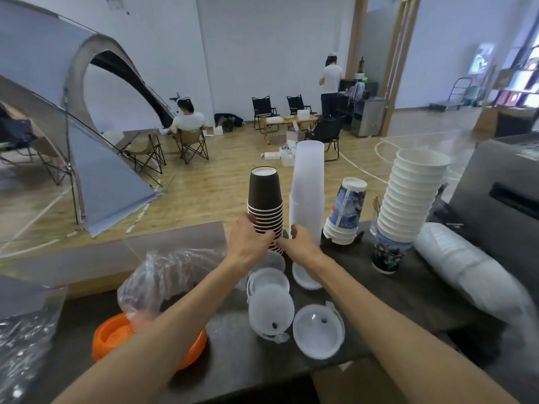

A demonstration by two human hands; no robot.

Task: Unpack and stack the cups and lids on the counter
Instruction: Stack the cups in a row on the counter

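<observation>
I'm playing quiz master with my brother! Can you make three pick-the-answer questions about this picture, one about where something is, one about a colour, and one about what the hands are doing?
1. Where is the tall frosted cup stack?
A. right of the dark cup stack
B. on the floor
C. inside the plastic bag

2. What colour is the round lid under the left forearm?
A. green
B. orange
C. blue

3. What is the left hand doing?
A. lying flat on the counter
B. holding the dark cup stack
C. holding a spoon

Answers:
1 A, the two stacks stand side by side on the counter.
2 B, it is bright orange.
3 B, its fingers curl round the stack's lower cups.
</observation>
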